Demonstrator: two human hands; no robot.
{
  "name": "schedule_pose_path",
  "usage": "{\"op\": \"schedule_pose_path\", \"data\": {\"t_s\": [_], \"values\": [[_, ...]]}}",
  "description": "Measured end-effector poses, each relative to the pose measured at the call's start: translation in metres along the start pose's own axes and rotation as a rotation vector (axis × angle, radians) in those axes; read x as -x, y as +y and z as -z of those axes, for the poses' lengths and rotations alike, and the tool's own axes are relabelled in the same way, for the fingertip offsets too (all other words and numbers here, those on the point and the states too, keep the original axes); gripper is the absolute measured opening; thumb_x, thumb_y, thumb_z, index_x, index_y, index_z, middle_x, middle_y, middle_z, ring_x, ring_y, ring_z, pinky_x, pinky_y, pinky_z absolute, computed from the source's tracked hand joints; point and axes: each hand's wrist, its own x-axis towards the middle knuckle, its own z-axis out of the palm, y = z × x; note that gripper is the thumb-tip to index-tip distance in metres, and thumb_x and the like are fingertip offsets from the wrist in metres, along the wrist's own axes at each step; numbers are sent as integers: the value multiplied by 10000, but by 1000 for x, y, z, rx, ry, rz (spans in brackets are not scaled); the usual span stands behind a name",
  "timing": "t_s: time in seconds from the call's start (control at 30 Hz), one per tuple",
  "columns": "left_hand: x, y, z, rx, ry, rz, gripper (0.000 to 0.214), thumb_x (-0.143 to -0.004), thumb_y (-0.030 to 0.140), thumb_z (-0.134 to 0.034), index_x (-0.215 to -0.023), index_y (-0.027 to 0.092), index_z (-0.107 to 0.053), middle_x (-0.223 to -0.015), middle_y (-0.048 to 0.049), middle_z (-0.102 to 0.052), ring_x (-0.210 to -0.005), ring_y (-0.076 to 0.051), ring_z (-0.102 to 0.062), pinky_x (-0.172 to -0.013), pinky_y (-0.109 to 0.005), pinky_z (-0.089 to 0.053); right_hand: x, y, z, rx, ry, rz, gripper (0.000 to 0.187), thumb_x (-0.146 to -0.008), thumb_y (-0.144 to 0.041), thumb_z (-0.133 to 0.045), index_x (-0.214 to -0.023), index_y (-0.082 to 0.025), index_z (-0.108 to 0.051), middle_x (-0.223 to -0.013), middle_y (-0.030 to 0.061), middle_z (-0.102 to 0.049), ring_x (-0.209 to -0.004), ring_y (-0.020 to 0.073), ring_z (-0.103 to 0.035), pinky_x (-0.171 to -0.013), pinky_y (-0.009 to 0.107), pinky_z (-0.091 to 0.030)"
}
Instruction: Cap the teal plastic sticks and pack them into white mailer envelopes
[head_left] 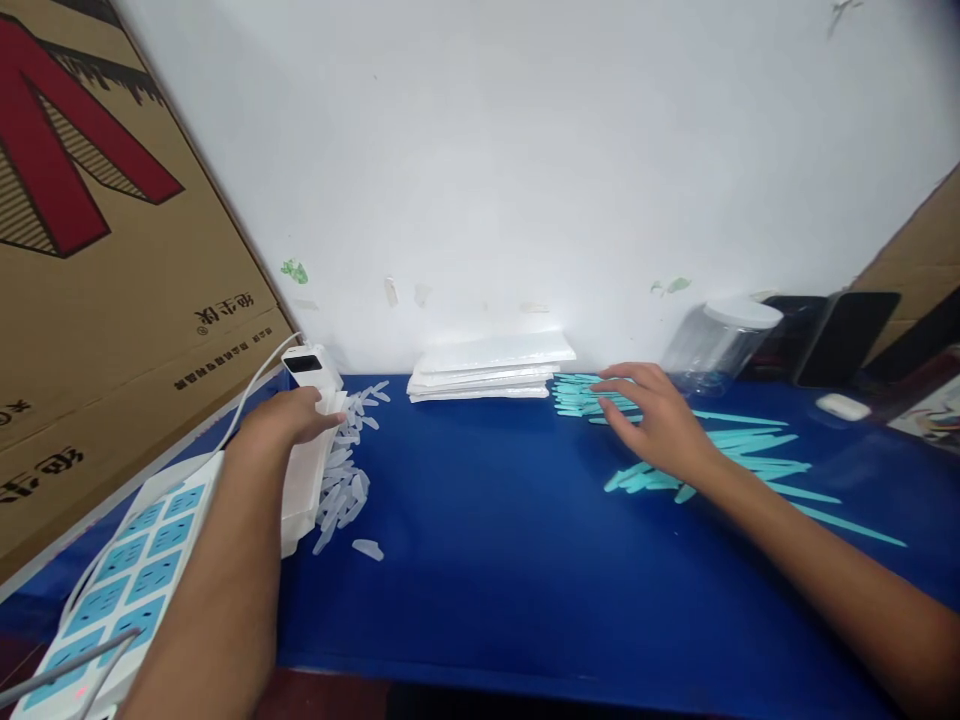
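My left hand [289, 418] rests at the left of the blue table [487, 540], fingers on the edge of a white flat piece [304, 490] beside a heap of several small clear plastic caps [343, 480]. My right hand [654, 420] lies palm down with fingers spread on a spread of several thin turquoise sticks [750, 450]; more turquoise sticks [574, 395] are stacked just left of its fingertips. I cannot see anything held in the right hand.
A stack of white flat packets [487, 368] lies against the white wall. A clear plastic jar [716, 345] lies on its side at the right, with dark phones [844, 335] and a white earbud case [842, 406] beyond. A power strip [127, 580], charger [311, 365] and cardboard box [97, 250] stand left.
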Motion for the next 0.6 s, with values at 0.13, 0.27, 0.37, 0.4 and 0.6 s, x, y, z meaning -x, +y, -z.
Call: {"op": "schedule_pose_path", "data": {"t_s": [0.13, 0.27, 0.37, 0.4, 0.6], "values": [[-1, 14, -7, -75, -70, 117, 770, -760, 656, -763, -1312, 123, -698, -1296, -297, -716, -1114, -496, -682, -862, -510, -548, -1, -4, 2, -58, -17, -33, 196, -1016, -257, -573, -1075, -243, -760, -1174, 128, -721, -1155, 330, -659, -1005, 544, -538], [2, 31, -10, -114, -8, 11, 651, -848, 559, -702, -1391, 203, -672, -1421, -245, -645, -1279, -488, -592, -984, -535, -508, -1, -13, 7, -83, 3, -37, 189, -1015, -252, -573, -1063, -253, -756, -1126, 114, -732, -1113, 317, -675, -973, 522, -551], [2, 41, -15, -115, 30, -120, 372, -848, 473, -710, -1152, 268, -773, -1298, -150, -706, -1290, -422, -582, -1027, -466, -480, -3, -19, 11, -98, 8, -19, 190, -1017, -249, -571, -1064, -265, -755, -1105, 106, -737, -1095, 315, -680, -964, 516, -555], [1, 43, -16, -114, 33, -141, 300, -839, 457, -715, -1052, 259, -788, -1211, -140, -732, -1244, -410, -605, -1003, -448, -485, -4, -20, 12, -98, 9, -14, 193, -1018, -248, -569, -1068, -266, -754, -1096, 105, -740, -1088, 315, -680, -959, 512, -557], [-2, 47, -25, -41, 8, -179, 223, -815, 446, -691, -920, 258, -749, -896, -73, -769, -908, -303, -692, -737, -335, -458, -7, 3, 25, 39, 10, -60, 230, -1003, -250, -558, -1067, -236, -778, -1003, 108, -780, -1017, 331, -685, -917, 501, -557]]}}
